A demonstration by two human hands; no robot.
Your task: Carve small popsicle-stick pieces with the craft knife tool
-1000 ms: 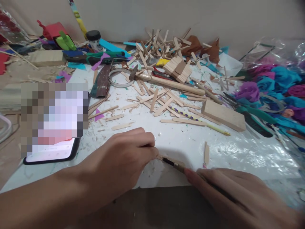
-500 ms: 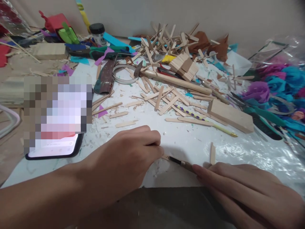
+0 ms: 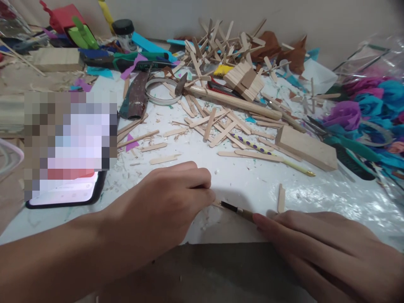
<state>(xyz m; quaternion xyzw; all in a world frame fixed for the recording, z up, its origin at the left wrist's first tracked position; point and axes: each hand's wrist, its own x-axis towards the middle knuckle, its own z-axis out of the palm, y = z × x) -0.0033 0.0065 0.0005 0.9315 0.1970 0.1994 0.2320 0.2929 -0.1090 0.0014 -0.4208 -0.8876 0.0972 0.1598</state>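
Observation:
Near the table's front edge my left hand (image 3: 179, 198) is closed in a pinch on a popsicle stick (image 3: 217, 203), most of which the fingers hide. My right hand (image 3: 322, 240) is closed around the wooden handle of a carving knife (image 3: 233, 207). Its dark blade points left, with the tip at the stick beside my left fingertips. Whether the edge is cutting in cannot be made out. Just above my right knuckles lies a short broken stick piece (image 3: 281, 198).
A phone (image 3: 63, 198) lies at the left. Behind my hands are loose popsicle sticks (image 3: 224, 132), a hammer (image 3: 233, 101), a tape ring (image 3: 162, 90), a spotted pencil (image 3: 271, 154) and a wooden block (image 3: 306, 147). Green-handled scissors (image 3: 353, 155) and paper flowers (image 3: 344, 113) are at the right.
The view has shifted slightly. The knife tip has drawn a little away from my left fingertips or lifted slightly; both hands keep their grips.

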